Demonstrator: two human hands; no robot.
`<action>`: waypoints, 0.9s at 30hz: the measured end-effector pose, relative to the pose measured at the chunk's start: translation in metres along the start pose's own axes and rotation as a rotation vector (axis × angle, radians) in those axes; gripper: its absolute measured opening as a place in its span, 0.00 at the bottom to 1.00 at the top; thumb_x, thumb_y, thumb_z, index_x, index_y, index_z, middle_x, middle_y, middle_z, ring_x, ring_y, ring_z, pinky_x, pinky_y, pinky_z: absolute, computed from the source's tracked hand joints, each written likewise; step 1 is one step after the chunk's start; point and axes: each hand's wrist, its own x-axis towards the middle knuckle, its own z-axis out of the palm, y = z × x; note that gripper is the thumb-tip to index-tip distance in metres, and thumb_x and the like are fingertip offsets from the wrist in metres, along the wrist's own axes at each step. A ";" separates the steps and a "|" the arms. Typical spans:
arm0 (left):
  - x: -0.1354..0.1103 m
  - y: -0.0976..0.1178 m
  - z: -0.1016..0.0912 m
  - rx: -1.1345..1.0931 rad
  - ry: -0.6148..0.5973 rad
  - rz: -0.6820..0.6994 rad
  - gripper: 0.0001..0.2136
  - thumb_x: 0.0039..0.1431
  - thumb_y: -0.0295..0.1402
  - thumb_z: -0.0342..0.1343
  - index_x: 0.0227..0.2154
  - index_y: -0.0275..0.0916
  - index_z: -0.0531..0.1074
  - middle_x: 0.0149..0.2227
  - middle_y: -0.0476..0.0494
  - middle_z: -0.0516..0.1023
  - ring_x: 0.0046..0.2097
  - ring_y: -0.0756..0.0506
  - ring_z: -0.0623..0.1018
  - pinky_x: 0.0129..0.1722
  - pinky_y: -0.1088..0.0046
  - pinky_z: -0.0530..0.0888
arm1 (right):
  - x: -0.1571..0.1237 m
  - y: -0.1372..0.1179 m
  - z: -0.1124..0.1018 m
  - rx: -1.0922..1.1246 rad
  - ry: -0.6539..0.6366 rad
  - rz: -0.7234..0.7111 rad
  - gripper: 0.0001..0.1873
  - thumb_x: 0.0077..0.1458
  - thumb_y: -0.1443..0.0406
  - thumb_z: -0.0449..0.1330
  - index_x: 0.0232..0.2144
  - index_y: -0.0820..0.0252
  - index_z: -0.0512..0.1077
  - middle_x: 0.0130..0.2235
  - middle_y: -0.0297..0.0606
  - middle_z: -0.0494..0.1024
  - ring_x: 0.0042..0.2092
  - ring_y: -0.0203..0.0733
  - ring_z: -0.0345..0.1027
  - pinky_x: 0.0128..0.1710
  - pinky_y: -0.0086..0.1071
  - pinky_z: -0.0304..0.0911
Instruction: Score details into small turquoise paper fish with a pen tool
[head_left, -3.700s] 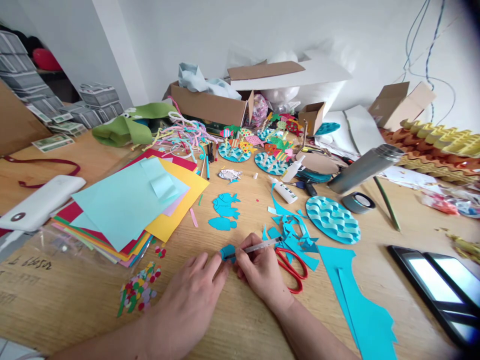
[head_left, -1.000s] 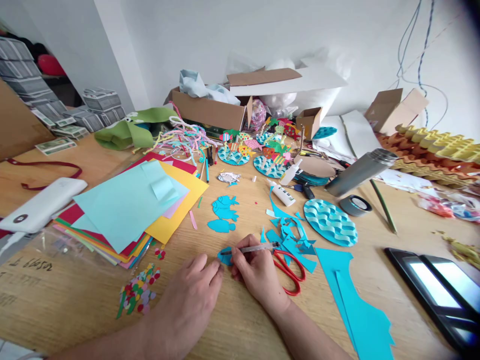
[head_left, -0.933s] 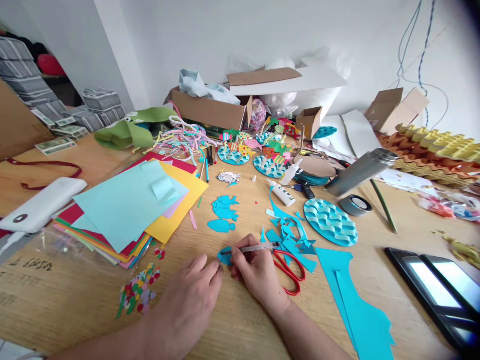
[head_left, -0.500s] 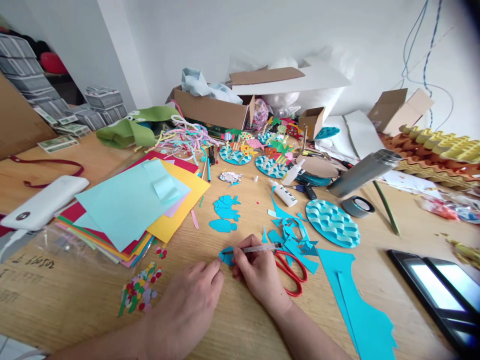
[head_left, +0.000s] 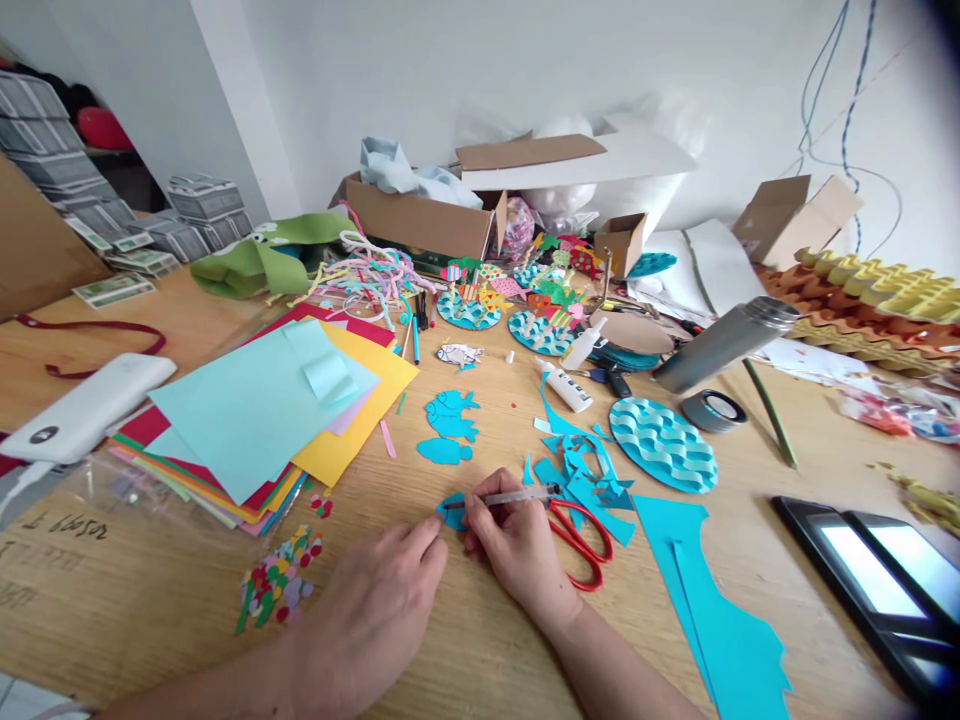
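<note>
A pen (head_left: 523,494) with a clear barrel is gripped in my right hand (head_left: 521,555), its tip on a small blue paper fish (head_left: 447,516). My right fingers cover part of that fish. The closed fingers of my left hand (head_left: 386,600) press at its left edge against the table. Just beyond are more blue paper fish cut-outs (head_left: 442,451), some with drawn lines. Red-handled scissors (head_left: 585,545) lie beside my right hand, their blades hidden. Blue paper scraps (head_left: 581,470) and a larger blue sheet (head_left: 712,590) spread to the right.
Coloured paper sheets (head_left: 247,400) are stacked at left, with paper confetti (head_left: 281,580) nearer. Glue bottles (head_left: 568,387), a wavy blue disc (head_left: 664,445), a steel flask (head_left: 727,345) and a black device (head_left: 862,580) stand or lie at right. Decorated fish and boxes (head_left: 420,215) line the back.
The view has shifted very slightly. Both hands, the pen and the small fish look to be in nearly the same place.
</note>
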 end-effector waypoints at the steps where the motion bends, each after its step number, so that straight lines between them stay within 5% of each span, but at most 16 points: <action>1: 0.000 0.000 -0.001 0.005 -0.011 -0.002 0.21 0.59 0.15 0.42 0.48 0.36 0.71 0.56 0.34 0.73 0.51 0.37 0.78 0.48 0.52 0.78 | 0.000 0.000 0.000 0.000 0.003 -0.003 0.17 0.55 0.54 0.65 0.26 0.55 0.63 0.15 0.25 0.69 0.15 0.33 0.63 0.15 0.23 0.57; 27: -0.001 0.003 -0.005 0.123 -0.069 -0.033 0.22 0.59 0.16 0.43 0.53 0.35 0.71 0.56 0.33 0.74 0.38 0.42 0.82 0.35 0.65 0.80 | 0.000 0.000 -0.001 -0.006 -0.002 0.001 0.18 0.54 0.53 0.65 0.26 0.54 0.62 0.15 0.26 0.69 0.14 0.34 0.63 0.15 0.24 0.56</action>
